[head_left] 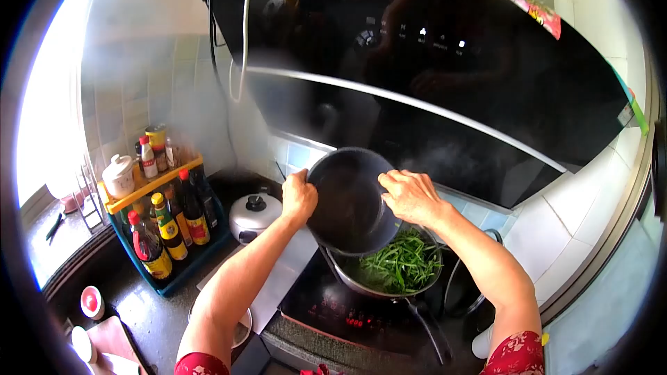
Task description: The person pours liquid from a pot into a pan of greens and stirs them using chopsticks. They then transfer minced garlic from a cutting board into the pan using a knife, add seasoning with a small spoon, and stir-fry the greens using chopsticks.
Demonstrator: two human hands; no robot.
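A dark round pot (347,198) is held up between my two hands, tipped so that its inside faces me. My left hand (299,198) grips it at the left side, fingers closed around the edge. On the opposite side my right hand (411,196) is closed on the rim. Below the pot's lower right edge, a frying pan (340,274) sits on the cooktop (326,309), its long black handle pointing toward me. Chopped green leafy vegetables (403,262) fill the pan's right side, and the pot overlaps its left part.
A black range hood (445,97) slants overhead. Left of the cooktop stand a silver lidded pot (254,217) and a rack (163,290) of sauce bottles. A small bowl (92,302) and a cutting board (118,342) lie at lower left. Faint steam hangs near the hood.
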